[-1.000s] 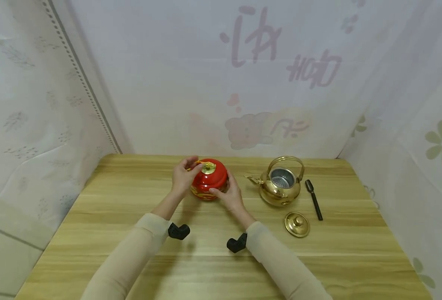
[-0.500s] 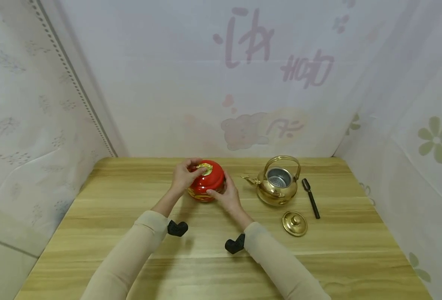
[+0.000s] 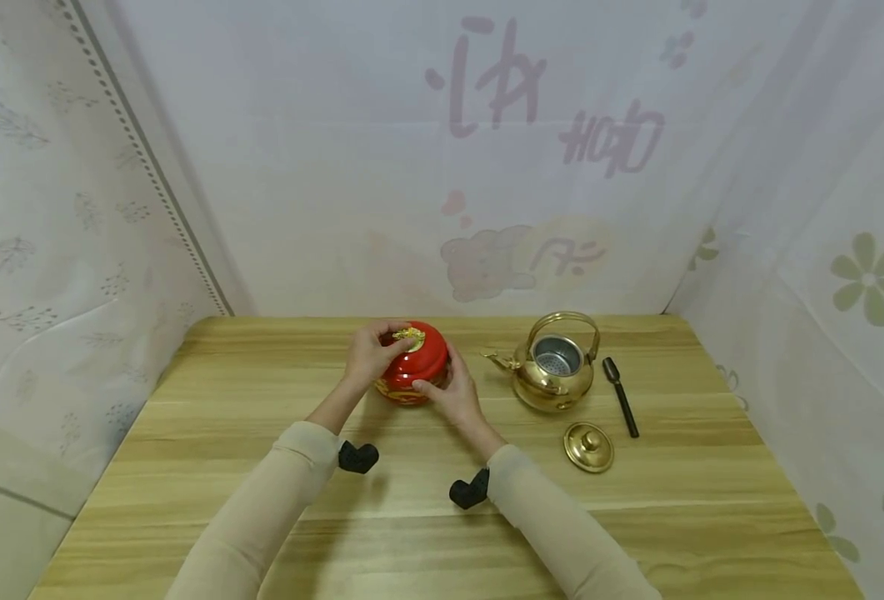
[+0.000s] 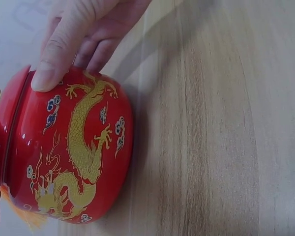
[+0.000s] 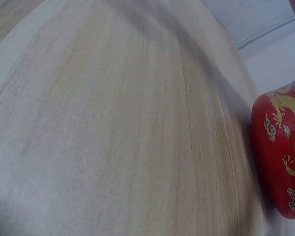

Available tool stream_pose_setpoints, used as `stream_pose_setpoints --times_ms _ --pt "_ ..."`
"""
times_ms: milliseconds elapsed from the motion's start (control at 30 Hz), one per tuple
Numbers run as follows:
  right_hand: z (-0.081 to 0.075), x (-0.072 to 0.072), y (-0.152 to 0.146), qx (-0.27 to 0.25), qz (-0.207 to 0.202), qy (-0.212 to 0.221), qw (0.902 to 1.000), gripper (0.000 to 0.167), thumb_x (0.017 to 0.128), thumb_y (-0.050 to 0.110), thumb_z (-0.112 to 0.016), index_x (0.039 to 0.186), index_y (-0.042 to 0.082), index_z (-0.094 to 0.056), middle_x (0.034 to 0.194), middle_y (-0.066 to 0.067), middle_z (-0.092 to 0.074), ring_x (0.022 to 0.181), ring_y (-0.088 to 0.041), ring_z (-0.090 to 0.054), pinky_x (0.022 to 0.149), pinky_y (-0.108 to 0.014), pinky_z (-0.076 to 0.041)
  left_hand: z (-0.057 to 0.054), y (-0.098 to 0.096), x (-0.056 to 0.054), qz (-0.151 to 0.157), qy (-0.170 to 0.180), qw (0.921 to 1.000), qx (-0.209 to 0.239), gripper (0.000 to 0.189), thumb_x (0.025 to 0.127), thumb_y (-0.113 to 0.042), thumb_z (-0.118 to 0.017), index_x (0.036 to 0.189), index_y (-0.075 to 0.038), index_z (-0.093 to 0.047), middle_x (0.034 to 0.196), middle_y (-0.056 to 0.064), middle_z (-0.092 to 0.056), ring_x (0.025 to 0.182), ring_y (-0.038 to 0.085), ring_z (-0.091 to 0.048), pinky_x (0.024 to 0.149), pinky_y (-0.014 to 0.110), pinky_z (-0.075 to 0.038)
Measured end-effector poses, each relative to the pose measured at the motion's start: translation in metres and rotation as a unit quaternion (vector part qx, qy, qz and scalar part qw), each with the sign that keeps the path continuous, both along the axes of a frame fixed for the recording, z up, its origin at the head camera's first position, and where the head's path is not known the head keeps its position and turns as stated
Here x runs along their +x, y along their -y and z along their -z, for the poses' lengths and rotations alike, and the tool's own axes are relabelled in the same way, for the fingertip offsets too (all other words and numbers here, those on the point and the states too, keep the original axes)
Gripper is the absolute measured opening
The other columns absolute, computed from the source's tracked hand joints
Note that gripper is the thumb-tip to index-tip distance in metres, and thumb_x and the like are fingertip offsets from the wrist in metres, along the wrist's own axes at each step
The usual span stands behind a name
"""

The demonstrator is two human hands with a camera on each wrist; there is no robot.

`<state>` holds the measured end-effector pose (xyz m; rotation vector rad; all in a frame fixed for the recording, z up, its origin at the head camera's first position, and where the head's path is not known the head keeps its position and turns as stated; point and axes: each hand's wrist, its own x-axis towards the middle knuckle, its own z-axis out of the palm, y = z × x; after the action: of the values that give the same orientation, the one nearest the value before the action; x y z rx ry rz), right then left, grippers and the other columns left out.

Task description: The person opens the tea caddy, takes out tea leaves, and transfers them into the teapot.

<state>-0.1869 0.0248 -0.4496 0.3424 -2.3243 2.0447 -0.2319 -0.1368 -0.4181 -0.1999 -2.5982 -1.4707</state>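
Observation:
A round red jar (image 3: 404,390) with a gold dragon stands on the table near its back edge. On top sits its red lid (image 3: 428,354), which carries a gold ornamental knob (image 3: 412,337). My left hand (image 3: 369,358) pinches that knob from the left. Around the jar's right side my right hand (image 3: 458,396) grips, its thumb pressed on the front; the left wrist view also shows this thumb (image 4: 51,69) just below the lid seam. An orange tassel (image 4: 27,216) hangs by the lid. The right wrist view catches only part of the jar (image 5: 280,152).
To the right stands a gold teapot (image 3: 552,390) with a raised handle and a metal strainer inside. Its gold lid (image 3: 588,447) lies in front of it. A dark scoop (image 3: 621,398) lies farther right. A patterned curtain (image 3: 337,208) hangs behind the table (image 3: 397,533).
My left fingers have shifted from the tassel beside the lid onto the gold knob. The right hand keeps its grip on the jar. The head view has tilted slightly.

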Motion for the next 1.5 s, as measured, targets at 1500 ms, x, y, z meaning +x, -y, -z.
stream_pose_setpoints --times_ms 1500 --pt "0.007 -0.003 -0.002 -0.006 -0.006 -0.005 1.0000 0.080 0.082 0.004 -0.071 0.144 -0.008 -0.022 0.145 -0.025 -0.036 0.135 -0.034 -0.035 0.111 -0.044 -0.032 -0.004 0.008 -0.006 -0.028 -0.003 0.9954 0.091 0.028 0.083 -0.019 -0.072 0.104 -0.001 -0.070 0.096 0.017 -0.067 0.079 0.011 -0.053 0.061 0.012 -0.045"
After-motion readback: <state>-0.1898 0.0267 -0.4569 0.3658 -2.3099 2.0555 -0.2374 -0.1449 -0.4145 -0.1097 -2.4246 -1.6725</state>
